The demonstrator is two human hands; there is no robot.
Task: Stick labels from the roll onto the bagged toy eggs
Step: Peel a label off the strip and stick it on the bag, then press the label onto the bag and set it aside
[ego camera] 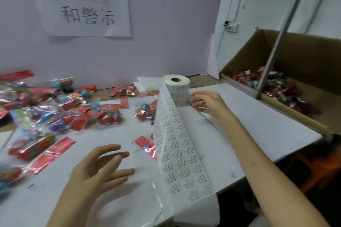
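- My left hand point(96, 169) hovers over the table point(258, 125), fingers spread wide and holding nothing.
- My right hand point(206, 103), fingers loosely bent and empty, is just beside the label roll point(176, 86).
- The label strip point(177, 151) runs from the roll toward me. It looks light and floppy, so I'd peel a label by its corner.
- The bagged toy eggs point(110, 116) lie to the left. The film looks slippery, so I'd steady a bag by its card header.

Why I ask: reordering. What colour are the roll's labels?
The labels are white with black print; head view.
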